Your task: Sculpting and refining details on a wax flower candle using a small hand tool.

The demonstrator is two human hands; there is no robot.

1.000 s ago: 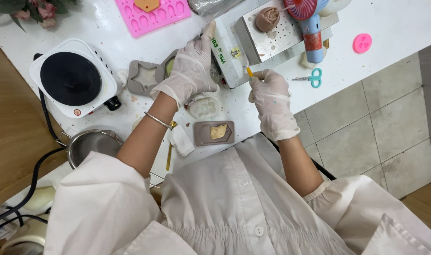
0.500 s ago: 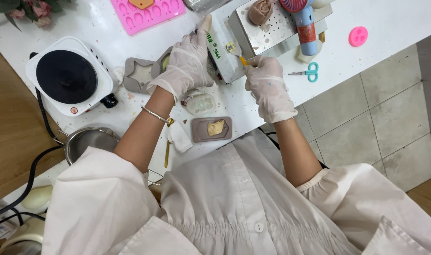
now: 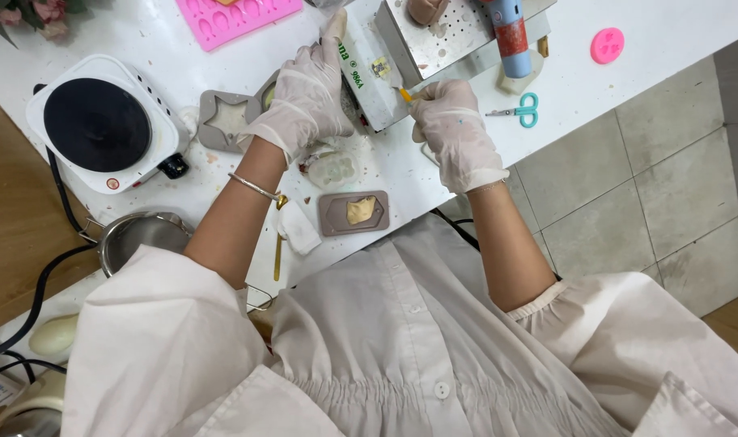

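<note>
Both my hands wear thin white gloves. My left hand [image 3: 308, 93] rests on the side of a white and metal box-shaped device [image 3: 369, 77] on the table, fingers spread against it. My right hand [image 3: 454, 129] is closed around a small tool with a yellow handle [image 3: 404, 93], its tip touching the device's front. On top of the device lies a perforated metal plate [image 3: 458, 28] with a brown lump [image 3: 426, 10]. A grey star-shaped mould [image 3: 223, 120] sits just left of my left hand.
A white single hotplate [image 3: 102, 125] stands at left, with a steel pot [image 3: 138, 239] below it. A pink silicone mould [image 3: 235, 14], a small grey mould with yellow filling [image 3: 354, 212], teal scissors [image 3: 519, 111], a round pink mould [image 3: 607, 44] and a blue-red tool [image 3: 511, 32] lie around.
The view has shifted so the table sits higher in frame. My right hand has brought the yellow-handled tool up against the device; my left hand stays on the device's side.
</note>
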